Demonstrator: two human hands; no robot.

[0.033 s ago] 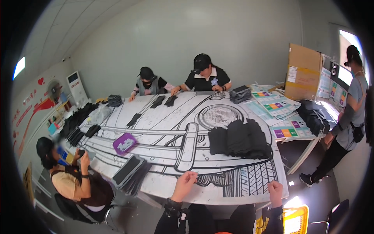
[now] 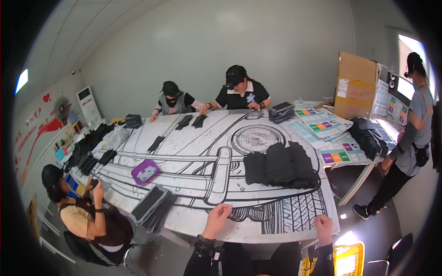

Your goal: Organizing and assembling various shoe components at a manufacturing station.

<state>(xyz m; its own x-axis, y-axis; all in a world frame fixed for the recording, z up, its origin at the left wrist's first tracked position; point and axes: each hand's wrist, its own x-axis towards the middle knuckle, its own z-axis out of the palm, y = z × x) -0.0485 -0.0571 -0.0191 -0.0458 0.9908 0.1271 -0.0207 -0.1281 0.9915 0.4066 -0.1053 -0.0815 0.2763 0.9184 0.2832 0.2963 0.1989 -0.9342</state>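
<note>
The left hand point(image 2: 218, 216) is closed loosely, the fingers bent in toward the thumb, over the front edge of the white worktop point(image 2: 184, 225). The right hand point(image 2: 323, 224) is curled like a fist, near the front right corner. The two hands are well apart from each other; I cannot tell whether they touch the worktop. In neither one can a held thing be seen. The pile of black cloth pieces point(image 2: 281, 166) lies on the worktop, beyond and between both hands. At the right, a cardboard box point(image 2: 353, 103) carries a white label point(image 2: 342, 87), too small for reading; colourful printed sheets point(image 2: 322, 123) lie before it.
</note>
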